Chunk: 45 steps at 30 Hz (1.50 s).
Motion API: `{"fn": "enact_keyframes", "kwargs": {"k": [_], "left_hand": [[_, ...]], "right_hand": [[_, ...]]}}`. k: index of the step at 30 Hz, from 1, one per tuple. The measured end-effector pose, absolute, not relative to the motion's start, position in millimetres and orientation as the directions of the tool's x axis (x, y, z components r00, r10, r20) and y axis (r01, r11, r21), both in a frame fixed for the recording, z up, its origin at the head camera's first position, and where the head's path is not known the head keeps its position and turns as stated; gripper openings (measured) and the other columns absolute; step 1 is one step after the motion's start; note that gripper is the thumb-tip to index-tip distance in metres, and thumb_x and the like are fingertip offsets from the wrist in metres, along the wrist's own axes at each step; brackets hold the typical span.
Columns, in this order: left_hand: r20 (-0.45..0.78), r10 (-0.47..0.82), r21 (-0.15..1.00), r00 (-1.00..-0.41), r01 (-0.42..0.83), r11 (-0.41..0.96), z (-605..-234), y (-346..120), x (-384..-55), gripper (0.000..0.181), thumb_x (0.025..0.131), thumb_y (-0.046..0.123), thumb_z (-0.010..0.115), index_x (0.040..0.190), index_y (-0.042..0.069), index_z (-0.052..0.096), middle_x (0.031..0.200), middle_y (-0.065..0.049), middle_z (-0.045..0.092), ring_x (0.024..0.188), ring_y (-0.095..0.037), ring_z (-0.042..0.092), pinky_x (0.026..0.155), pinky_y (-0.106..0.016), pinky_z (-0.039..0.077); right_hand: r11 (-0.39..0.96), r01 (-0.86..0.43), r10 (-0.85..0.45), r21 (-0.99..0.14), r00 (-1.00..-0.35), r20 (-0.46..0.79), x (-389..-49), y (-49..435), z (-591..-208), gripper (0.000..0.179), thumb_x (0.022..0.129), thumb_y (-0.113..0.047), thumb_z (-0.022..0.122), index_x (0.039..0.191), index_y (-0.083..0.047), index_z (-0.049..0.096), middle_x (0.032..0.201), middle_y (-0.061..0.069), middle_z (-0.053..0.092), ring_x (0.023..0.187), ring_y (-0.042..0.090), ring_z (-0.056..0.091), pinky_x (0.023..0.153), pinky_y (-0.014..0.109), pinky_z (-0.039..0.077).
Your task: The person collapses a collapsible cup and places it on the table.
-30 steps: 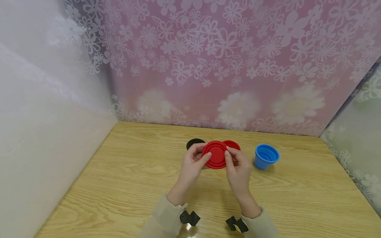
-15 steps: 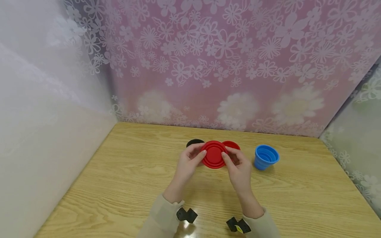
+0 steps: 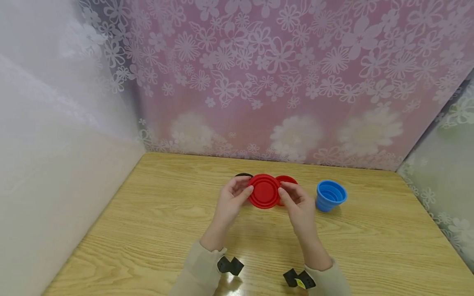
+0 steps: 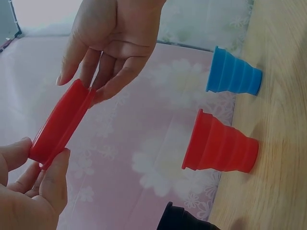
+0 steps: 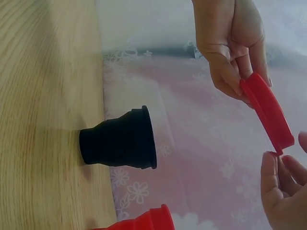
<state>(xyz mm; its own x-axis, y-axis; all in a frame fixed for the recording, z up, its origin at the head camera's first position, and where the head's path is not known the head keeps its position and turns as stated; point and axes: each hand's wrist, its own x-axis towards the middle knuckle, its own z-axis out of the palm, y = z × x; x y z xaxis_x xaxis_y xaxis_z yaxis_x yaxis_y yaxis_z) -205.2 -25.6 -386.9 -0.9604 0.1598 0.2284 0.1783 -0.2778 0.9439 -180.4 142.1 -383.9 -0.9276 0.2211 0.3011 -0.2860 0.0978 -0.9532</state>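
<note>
A red folding cup [image 3: 264, 191], collapsed flat into a ringed disc, is held up above the table in the head view. My left hand [image 3: 228, 204] pinches its left edge, thumb on the near face and fingers behind. At the opposite edge, my right hand [image 3: 300, 207] has its fingertips right at the rim. In the left wrist view the thumb of this right hand [image 4: 115, 52] stands off the disc [image 4: 62, 123]. Behind the hands is an expanded red cup [image 4: 220, 142], partly hidden in the head view. A black cup [image 5: 120, 138] stands beside it, mostly covered by my left hand from above.
An expanded blue cup [image 3: 331, 195] stands upright on the wooden table [image 3: 155, 218], to the right of my right hand. A pink flowered curtain [image 3: 222, 82] closes off the back. Pale panels flank the table, the left panel [image 3: 63, 135] reaching along its side.
The flat red cup has shifted slightly left with my left hand. My right thumb has slid from the disc's face out to its edge, uncovering more of the red cup behind.
</note>
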Motion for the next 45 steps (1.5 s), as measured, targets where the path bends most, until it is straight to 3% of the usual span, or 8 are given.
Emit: {"fn": "enact_keyframes", "kwargs": {"k": [10,15,19,24,28,35,41,45], "left_hand": [[0.182,0.158,0.975,-0.971,0.157,-0.155,-382,-29,-205,0.03,0.082,0.005,0.062,0.111,-0.004,0.057,0.096,-0.013,0.059,0.08,-0.015,0.057,0.067,-0.027,0.051],[0.247,0.159,0.969,-0.956,0.246,-0.024,-370,-32,-198,0.025,0.082,0.003,0.061,0.105,-0.006,0.06,0.093,-0.016,0.061,0.08,-0.026,0.055,0.064,-0.028,0.048],[0.264,0.161,0.964,-0.951,0.266,-0.007,-363,-33,-193,0.024,0.082,0.001,0.06,0.104,-0.007,0.06,0.094,-0.018,0.058,0.076,-0.036,0.053,0.061,-0.024,0.047],[0.239,0.156,0.971,-0.958,0.238,-0.031,-361,-34,-192,0.024,0.082,0.0,0.06,0.105,-0.007,0.059,0.096,-0.017,0.057,0.068,-0.029,0.056,0.061,-0.02,0.048],[0.223,0.147,0.975,-0.964,0.219,-0.041,-360,-34,-192,0.025,0.082,0.0,0.061,0.105,-0.007,0.06,0.097,-0.017,0.057,0.066,-0.019,0.056,0.061,-0.02,0.048],[0.208,0.132,0.978,-0.969,0.207,-0.018,-357,-35,-189,0.024,0.081,0.001,0.062,0.104,-0.006,0.061,0.099,-0.017,0.057,0.067,-0.016,0.058,0.063,-0.025,0.049],[0.236,0.124,0.972,-0.964,0.232,-0.048,-356,-36,-190,0.02,0.083,0.001,0.059,0.1,-0.009,0.062,0.098,-0.016,0.055,0.077,-0.035,0.06,0.07,-0.04,0.051],[0.247,0.119,0.968,-0.962,0.239,-0.078,-356,-36,-191,0.018,0.085,0.0,0.057,0.097,-0.011,0.062,0.094,-0.015,0.055,0.076,-0.034,0.06,0.068,-0.037,0.051]], "right_hand": [[0.13,-0.175,0.181,-0.976,-0.964,0.197,-182,147,-378,0.026,0.084,-0.01,0.061,0.105,0.004,0.061,0.084,0.012,0.061,0.063,0.019,0.058,0.057,0.024,0.05],[0.088,-0.178,0.181,-0.98,-0.965,0.191,-183,146,-379,0.025,0.083,-0.007,0.061,0.104,0.007,0.061,0.077,0.006,0.06,0.061,0.018,0.058,0.056,0.023,0.051],[0.065,-0.18,0.177,-0.982,-0.966,0.188,-183,145,-378,0.025,0.083,-0.004,0.061,0.105,0.008,0.06,0.074,0.003,0.061,0.059,0.015,0.059,0.056,0.022,0.051],[0.037,-0.201,0.167,-0.979,-0.965,0.204,-182,145,-378,0.027,0.081,-0.001,0.061,0.106,0.011,0.059,0.074,0.002,0.061,0.058,0.012,0.061,0.059,0.026,0.052],[0.03,-0.25,0.16,-0.968,-0.955,0.252,-183,146,-383,0.029,0.08,-0.004,0.064,0.104,0.011,0.059,0.076,0.008,0.062,0.061,0.018,0.062,0.06,0.03,0.052],[-0.159,-0.397,0.08,-0.904,-0.918,0.388,-224,175,-458,0.028,0.08,-0.005,0.063,0.107,0.003,0.062,0.087,0.019,0.063,0.067,0.024,0.064,0.061,0.029,0.052],[-0.006,-0.375,0.145,-0.927,-0.918,0.37,-250,192,-502,0.03,0.082,-0.015,0.064,0.11,-0.006,0.063,0.087,0.017,0.064,0.072,0.028,0.064,0.065,0.031,0.051],[0.033,-0.369,0.174,-0.929,-0.913,0.369,-257,194,-514,0.03,0.08,-0.021,0.066,0.109,-0.012,0.065,0.095,0.014,0.063,0.076,0.03,0.063,0.066,0.032,0.051]]}}
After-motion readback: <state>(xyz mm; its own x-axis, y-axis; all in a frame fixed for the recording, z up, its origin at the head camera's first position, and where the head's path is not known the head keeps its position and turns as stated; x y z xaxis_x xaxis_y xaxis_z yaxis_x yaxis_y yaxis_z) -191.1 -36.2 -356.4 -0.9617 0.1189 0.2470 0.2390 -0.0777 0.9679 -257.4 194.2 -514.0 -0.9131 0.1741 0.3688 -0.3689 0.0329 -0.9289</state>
